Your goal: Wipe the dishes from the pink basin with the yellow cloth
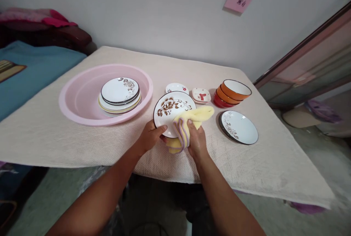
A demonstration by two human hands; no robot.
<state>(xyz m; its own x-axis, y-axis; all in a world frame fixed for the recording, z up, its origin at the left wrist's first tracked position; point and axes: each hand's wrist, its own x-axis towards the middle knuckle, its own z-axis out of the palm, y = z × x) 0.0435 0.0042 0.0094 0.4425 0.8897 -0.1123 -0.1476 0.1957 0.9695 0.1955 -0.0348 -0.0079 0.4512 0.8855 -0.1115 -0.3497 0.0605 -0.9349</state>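
Note:
Between my hands a white plate [175, 104] with a brown flower pattern and a dark rim is tilted up above the table. My left hand [153, 133] grips its lower left edge, thumb on the face and fingers behind. A yellow cloth [182, 133] with purple trim is pinched in my right hand [196, 137] and lies over the plate's lower right part. Some of the cloth hangs below the plate. The fingers of my right hand are partly hidden by the cloth.
A pink basin [79, 100] at left holds stacked plates [120, 91]. Beyond the held plate are a small floral dish [177, 87] and square dishes [201, 95]. Orange and red bowls [233, 91] stand stacked at right, with more flowered plates [240, 126] nearer. A cream cloth covers the table [95, 148].

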